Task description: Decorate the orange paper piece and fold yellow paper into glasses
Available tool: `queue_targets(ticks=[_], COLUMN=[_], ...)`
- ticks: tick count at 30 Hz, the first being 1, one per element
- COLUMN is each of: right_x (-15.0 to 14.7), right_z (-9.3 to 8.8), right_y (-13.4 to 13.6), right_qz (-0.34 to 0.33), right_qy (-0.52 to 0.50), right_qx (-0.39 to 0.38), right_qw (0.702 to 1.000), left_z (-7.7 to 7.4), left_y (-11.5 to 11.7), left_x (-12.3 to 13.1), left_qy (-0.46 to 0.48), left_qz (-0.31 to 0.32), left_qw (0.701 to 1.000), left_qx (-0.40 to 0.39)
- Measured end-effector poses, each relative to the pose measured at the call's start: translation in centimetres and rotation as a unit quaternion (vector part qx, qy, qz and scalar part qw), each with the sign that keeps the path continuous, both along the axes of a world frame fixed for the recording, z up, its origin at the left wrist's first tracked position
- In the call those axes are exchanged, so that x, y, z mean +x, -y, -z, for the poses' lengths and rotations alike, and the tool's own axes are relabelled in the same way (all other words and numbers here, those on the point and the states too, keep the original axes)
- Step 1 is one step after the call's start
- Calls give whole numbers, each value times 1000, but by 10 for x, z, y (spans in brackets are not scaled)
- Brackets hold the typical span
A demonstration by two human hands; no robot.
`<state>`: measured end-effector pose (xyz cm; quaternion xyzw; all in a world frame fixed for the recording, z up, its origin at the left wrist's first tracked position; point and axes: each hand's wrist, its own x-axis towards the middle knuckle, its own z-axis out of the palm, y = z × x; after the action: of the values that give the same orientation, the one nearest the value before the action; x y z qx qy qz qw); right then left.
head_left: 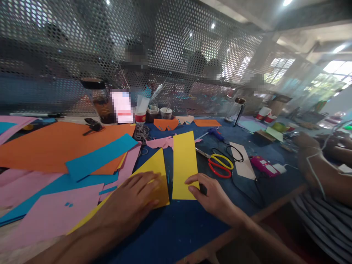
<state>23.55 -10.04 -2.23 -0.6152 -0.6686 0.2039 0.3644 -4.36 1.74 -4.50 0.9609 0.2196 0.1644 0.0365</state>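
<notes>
My left hand (140, 194) lies flat with fingers stretched out on a large yellow paper sheet (155, 165), part of which is hidden beneath the hand and forearm. To its right a yellow paper strip (184, 157) lies apart from the sheet, with a narrow band of blue table between them. At the strip's lower right edge, the thumb and forefinger of my right hand (205, 190) rest on the paper, slightly apart. Scissors (221, 165) with red and yellow handles lie open just right of the strip. Behind it are pink paper cut-outs (161, 142).
Orange (41, 146), blue (101, 154) and pink sheets (60, 209) overlap at left. A blue glue gun (217, 134) with a black cord, a magenta device (265, 166) and paper cups (140, 113) stand around. A person's arm (316, 165) is at right; a perforated screen (165, 55) closes the back.
</notes>
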Motion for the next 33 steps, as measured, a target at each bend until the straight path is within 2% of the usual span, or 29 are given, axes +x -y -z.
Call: queue_targets(ticks=[4,6,13,17,22,27,33], right_x=[2,3,11,29,74,122,149], right_z=[0,0,-12,-27,-44,-65,-91], right_y=[-1,-2,-8,-23,-69,-127,-188], right_qz=[-6,-4,41,87,143,179,211], right_qy=[1,-5,-15,-12,-1,29,85], right_qx=[20,19,-25,3,100,136,168], right_qw=[1000,1000,999,996,985,974,959], left_z=[0,4,18,24,37,50,47], left_y=[-12,-14,-18,-22,-30,-42,-37], left_x=[-3,-3,-3,-3,-7,-14,-12], left_qy=[-5,-6,2,1,20,18,12], left_qz=[-95,-121,-146,-147,-133,-101,-125], left_qw=[995,992,989,988,988,990,990], left_qx=[20,25,17,39,80,96,62])
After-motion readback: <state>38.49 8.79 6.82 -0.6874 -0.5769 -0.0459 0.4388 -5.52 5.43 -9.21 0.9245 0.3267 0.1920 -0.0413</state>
